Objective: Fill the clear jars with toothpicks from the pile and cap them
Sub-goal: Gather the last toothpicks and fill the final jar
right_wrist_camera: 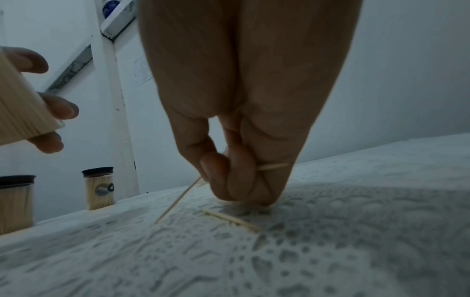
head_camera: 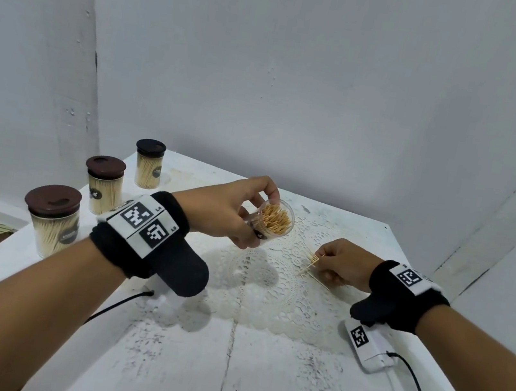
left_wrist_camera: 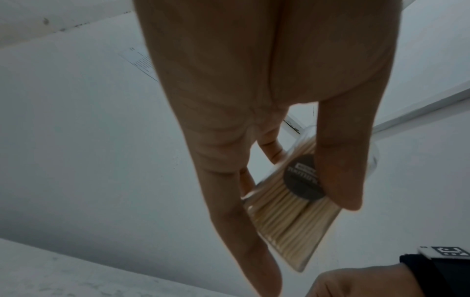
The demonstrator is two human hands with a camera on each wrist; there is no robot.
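Pinching toothpicks (head_camera: 312,260) at the lace doily (head_camera: 269,285): right hand (head_camera: 345,263), fingers curled | left hand (head_camera: 226,214) grips open toothpick jar (head_camera: 274,223), tilted, lifted just left of them

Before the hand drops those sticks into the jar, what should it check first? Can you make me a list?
1. Open jar has no lid on: ok.
2. Left hand grips the jar, lifted off the table and tilted: ok.
3. Right hand pinches toothpicks: ok.
4. Every loose stick picked up: not ok, some loose toothpicks lie on the lace mat.
5. Room left in the jar: cannot tell, it looks nearly full.
6. A lid ready for this jar: cannot tell, none in view; the three capped jars keep theirs.
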